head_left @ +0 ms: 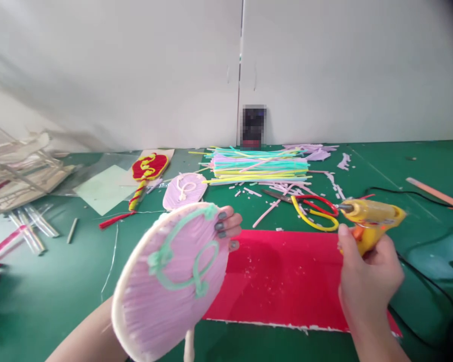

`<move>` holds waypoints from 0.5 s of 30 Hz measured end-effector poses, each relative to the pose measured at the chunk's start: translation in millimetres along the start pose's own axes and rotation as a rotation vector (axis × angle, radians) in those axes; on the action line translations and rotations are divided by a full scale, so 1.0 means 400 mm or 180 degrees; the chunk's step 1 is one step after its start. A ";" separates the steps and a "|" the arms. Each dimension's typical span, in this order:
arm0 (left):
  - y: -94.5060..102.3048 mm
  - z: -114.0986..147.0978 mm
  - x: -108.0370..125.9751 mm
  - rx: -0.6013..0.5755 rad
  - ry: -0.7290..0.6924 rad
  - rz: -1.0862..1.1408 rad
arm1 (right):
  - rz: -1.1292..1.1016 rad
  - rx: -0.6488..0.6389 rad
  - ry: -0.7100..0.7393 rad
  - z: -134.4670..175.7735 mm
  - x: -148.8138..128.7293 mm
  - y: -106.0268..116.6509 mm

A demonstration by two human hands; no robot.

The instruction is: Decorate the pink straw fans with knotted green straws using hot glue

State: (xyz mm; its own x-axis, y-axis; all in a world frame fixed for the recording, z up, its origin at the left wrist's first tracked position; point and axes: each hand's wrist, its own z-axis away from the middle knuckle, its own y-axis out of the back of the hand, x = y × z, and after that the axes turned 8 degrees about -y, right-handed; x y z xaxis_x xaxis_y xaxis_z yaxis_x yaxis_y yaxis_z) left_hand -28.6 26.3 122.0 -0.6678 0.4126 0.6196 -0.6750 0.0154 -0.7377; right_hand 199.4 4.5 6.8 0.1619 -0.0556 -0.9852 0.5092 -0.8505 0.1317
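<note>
Left grip — fan, at edge

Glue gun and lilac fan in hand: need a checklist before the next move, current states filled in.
1. Glue gun held in the right hand: ok.
2. Lilac fan held at its edge by the left hand: ok.
3. Nozzle apart from the fan: ok.
4. Gun hot: cannot tell.
5. Red board free of debris: not ok, pale specks on it.
6. Green trim firmly stuck: cannot tell.
</note>
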 end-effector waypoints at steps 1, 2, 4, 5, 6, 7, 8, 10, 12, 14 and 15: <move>-0.001 0.001 -0.001 0.0004 0.0057 0.0047 | -0.0037 -0.0016 -0.0034 0.001 -0.004 -0.002; 0.000 -0.001 -0.001 0.0028 0.0091 0.0081 | -0.0056 -0.0016 -0.0047 0.003 -0.007 -0.003; 0.006 -0.005 -0.002 0.0014 0.0152 0.0114 | -0.0048 -0.0024 -0.0059 0.003 -0.012 -0.007; 0.010 -0.006 -0.001 0.0042 0.0149 0.0130 | -0.0037 -0.0024 -0.0057 0.003 -0.013 -0.008; 0.014 -0.006 0.000 0.0009 0.0146 0.0158 | -0.0022 -0.0026 -0.0053 0.002 -0.013 -0.008; 0.019 -0.006 0.002 -0.0048 0.0204 0.0199 | -0.0008 -0.0018 -0.0041 0.001 -0.013 -0.008; 0.024 -0.004 0.003 -0.0109 0.0192 0.0280 | -0.0005 -0.0006 -0.0034 -0.001 -0.013 -0.008; 0.039 -0.002 0.004 -0.0314 0.0223 0.0422 | -0.0020 0.0010 -0.0038 -0.002 -0.013 -0.008; 0.054 -0.001 0.001 -0.0486 0.0257 0.0535 | -0.0041 -0.0021 -0.0062 -0.002 -0.016 -0.008; 0.068 0.000 -0.005 -0.0543 0.0219 0.0638 | -0.0049 -0.0045 -0.0071 -0.001 -0.020 -0.007; 0.072 0.001 -0.008 -0.0544 0.0203 0.0672 | -0.0036 -0.0050 -0.0067 -0.001 -0.021 -0.007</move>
State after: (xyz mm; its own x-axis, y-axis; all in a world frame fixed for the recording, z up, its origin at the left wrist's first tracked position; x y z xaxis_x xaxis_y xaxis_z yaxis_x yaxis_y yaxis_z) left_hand -46.1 25.1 99.0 -0.7632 0.4793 0.4333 -0.4566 0.0743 -0.8865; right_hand 196.8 7.7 14.8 0.1385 -0.0572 -0.9887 0.5242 -0.8428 0.1222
